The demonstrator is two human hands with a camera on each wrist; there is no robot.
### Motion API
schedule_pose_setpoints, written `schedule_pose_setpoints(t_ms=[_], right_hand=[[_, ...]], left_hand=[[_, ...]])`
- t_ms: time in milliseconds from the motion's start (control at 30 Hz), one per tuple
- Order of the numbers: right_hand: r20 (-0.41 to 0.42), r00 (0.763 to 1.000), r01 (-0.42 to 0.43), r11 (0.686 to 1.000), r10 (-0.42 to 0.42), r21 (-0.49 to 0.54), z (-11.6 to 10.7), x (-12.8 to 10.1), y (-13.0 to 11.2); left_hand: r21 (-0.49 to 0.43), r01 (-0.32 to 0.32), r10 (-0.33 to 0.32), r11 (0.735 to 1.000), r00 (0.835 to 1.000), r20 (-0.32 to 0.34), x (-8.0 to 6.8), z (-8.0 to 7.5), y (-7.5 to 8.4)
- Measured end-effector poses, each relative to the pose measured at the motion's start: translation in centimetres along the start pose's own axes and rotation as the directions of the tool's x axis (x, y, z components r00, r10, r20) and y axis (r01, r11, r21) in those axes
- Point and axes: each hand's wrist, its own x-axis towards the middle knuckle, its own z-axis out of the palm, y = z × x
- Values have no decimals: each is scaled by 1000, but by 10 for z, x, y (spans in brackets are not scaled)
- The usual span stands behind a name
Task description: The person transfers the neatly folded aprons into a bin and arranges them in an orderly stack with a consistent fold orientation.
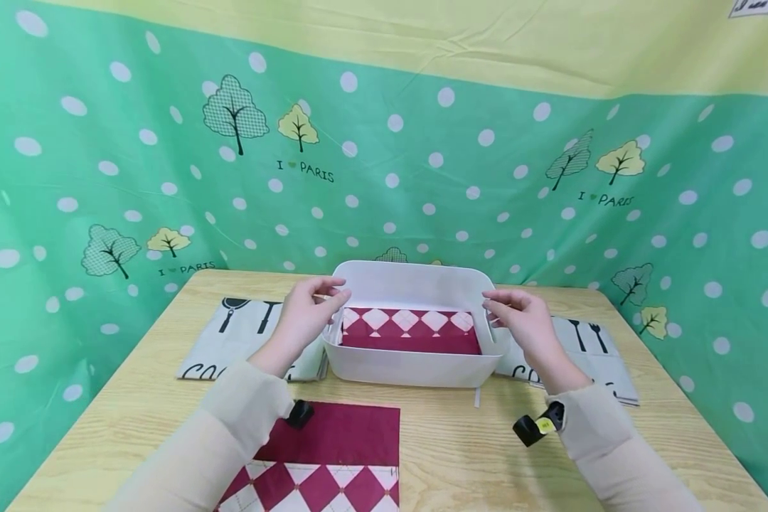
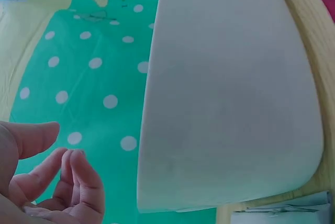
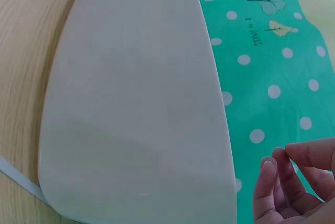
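Observation:
A white plastic bin [image 1: 409,366] stands mid-table with a folded red cloth with white diamonds [image 1: 409,331] lying flat inside it. My left hand [image 1: 310,306] hovers at the bin's left rim and my right hand [image 1: 518,313] at its right rim. In the left wrist view the fingers [image 2: 78,182] hang loosely curled, a little apart from the bin's outer wall [image 2: 230,103], holding nothing. The right wrist view shows the same: loosely curled fingers [image 3: 282,182] beside the wall [image 3: 136,103], with a gap between.
A second red diamond cloth [image 1: 333,455] lies at the near table edge. Grey cutlery-print cloths lie left [image 1: 243,338] and right [image 1: 589,352] of the bin. A thin white strip [image 1: 476,397] lies in front of it. Green dotted fabric [image 1: 422,163] walls the table.

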Motion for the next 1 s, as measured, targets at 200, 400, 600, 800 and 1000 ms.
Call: schedule_pose_setpoints(t_ms=[200,400,600,800,1000], right_hand=[[18,1000,-1,1000,1,6,-2,-9,-1],[33,999,-15,1000,14,21,-2,-16,-1],[52,998,-20,998,18,53,0,-23,1],[73,997,2,996,-8,89,5,-30,2],[92,995,27,992,-39,123,8,-36,2]], left_hand=[[4,-18,19,1000,1000,-11,-10,-4,-3],[-1,-34,34,999,999,-8,-17,-8,-4],[-3,-48,48,999,999,4,-23,-10,-5],[-13,-67,67,998,998,8,-29,-13,-9],[13,-101,101,995,995,11,-40,-15,-7]])
